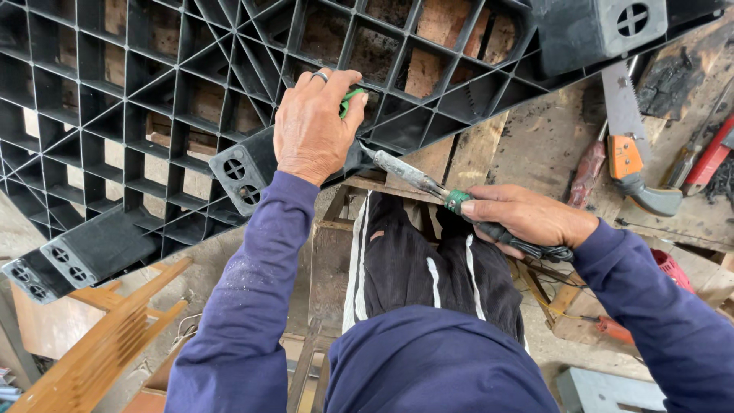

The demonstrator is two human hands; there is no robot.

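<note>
Pressing down on the edge of the black plastic pallet (176,115), your left hand (312,126) is curled over its rim near a round-holed foot block, fingers closed around a small green piece (351,99) that peeks out between thumb and forefinger. Your right hand (527,218) is wrapped shut around the dark handle of a soldering iron (428,186), its green collar showing just ahead of your thumb and its grey shaft running up and left until the tip disappears behind your left hand at the pallet's edge. The black cord is gathered under your right palm. Judging from this, you are mid-repair: the tool is at the plastic, but the spot itself is hidden, so you cannot tell how much is already fused or what remains. The pallet lies tilted across the wooden workbench (535,138), ribbed underside facing you. Your left wrist is bent down with the forearm rising steeply toward it; your right forearm comes in from the right, wrist nearly straight. A handsaw with an orange handle (627,145) lies on the bench, well apart from both hands.
</note>
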